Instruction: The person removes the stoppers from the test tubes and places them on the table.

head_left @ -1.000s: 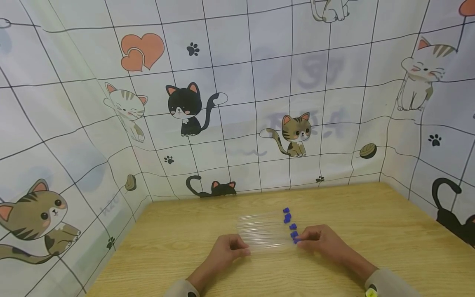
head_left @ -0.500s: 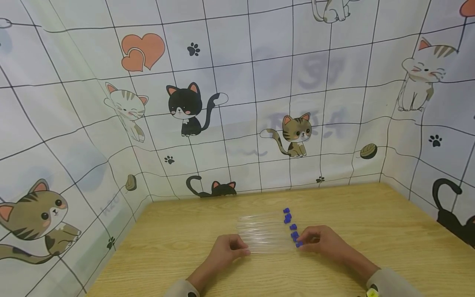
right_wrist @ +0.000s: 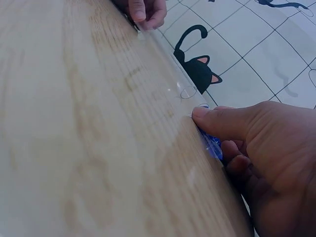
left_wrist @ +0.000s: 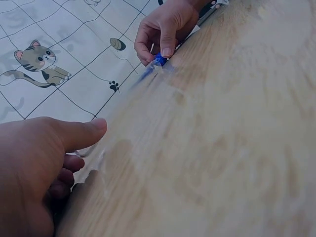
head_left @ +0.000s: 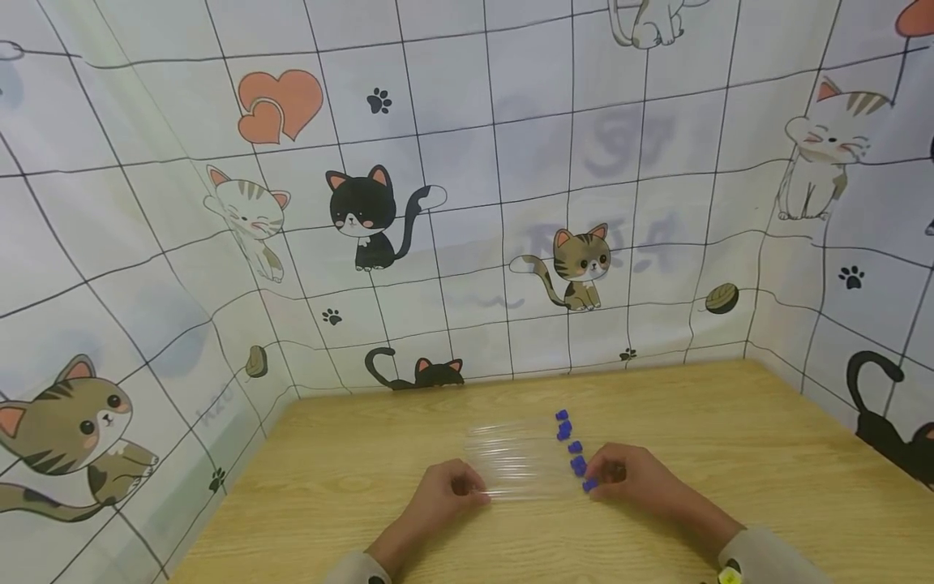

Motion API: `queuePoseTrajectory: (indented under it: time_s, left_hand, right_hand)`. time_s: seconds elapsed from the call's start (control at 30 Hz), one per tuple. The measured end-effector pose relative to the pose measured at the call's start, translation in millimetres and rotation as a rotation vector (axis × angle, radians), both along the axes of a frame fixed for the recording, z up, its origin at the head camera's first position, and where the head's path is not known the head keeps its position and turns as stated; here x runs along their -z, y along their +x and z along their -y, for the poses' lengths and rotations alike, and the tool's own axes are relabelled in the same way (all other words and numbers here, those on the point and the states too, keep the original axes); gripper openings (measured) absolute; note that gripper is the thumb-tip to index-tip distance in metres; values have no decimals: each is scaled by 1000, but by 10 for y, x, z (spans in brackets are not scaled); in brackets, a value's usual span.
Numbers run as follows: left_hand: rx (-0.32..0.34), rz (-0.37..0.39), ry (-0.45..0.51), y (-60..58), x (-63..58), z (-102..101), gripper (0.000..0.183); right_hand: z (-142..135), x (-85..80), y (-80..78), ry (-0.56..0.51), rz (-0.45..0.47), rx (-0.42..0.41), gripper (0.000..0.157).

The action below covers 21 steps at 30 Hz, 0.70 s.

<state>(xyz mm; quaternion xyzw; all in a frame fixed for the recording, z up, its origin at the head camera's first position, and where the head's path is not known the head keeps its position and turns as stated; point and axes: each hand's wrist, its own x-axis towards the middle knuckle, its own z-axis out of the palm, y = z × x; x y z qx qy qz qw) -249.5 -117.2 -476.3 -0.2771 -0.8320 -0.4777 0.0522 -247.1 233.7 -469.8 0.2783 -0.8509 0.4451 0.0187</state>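
Observation:
Several clear tubes (head_left: 511, 454) lie side by side on the wooden table, with blue caps (head_left: 576, 448) at their right ends. In the head view my left hand (head_left: 448, 491) pinches the left end of the nearest tube between thumb and fingers. That clear end shows faintly under the thumb of my left hand (left_wrist: 54, 163) in the left wrist view. My right hand (head_left: 642, 478) pinches the blue cap (head_left: 589, 485) at the nearest tube's right end. In the right wrist view, the thumb of my right hand (right_wrist: 261, 143) partly hides the blue cap (right_wrist: 213, 145).
A pale wooden table (head_left: 350, 454) spreads under both hands. Behind it and along both sides hangs a white sheet (head_left: 467, 186) with grid lines and printed cats.
My right hand has shifted slightly toward me with the nearest blue cap, widening the gap to the other caps. My left hand stays almost in place.

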Motion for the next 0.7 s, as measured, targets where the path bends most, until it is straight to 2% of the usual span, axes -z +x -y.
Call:
queuePoseTrajectory:
  time_s: [0.2,0.43,0.47,0.63,0.7]
  left_hand:
    - [-12,23,-18,8,0,1,12]
    - [-12,-8,-21,7,-3,-11,15]
    - [-13,-7,-19,18,-18,-18,15]
    - [6,0,-3,185,-240,-61,16]
    - [6,3,3,189,-244,-64,16]
  right_hand:
    - [-1,26,-8,-2,-16,-4,22]
    - [-4,9,-10,-12,-5,-10,23]
    - [-5,3,-10,-17,2,-12,23]
    - [21,-50,18,-41,16,-4,25]
    - [28,-54,20,-39,9,11,25]
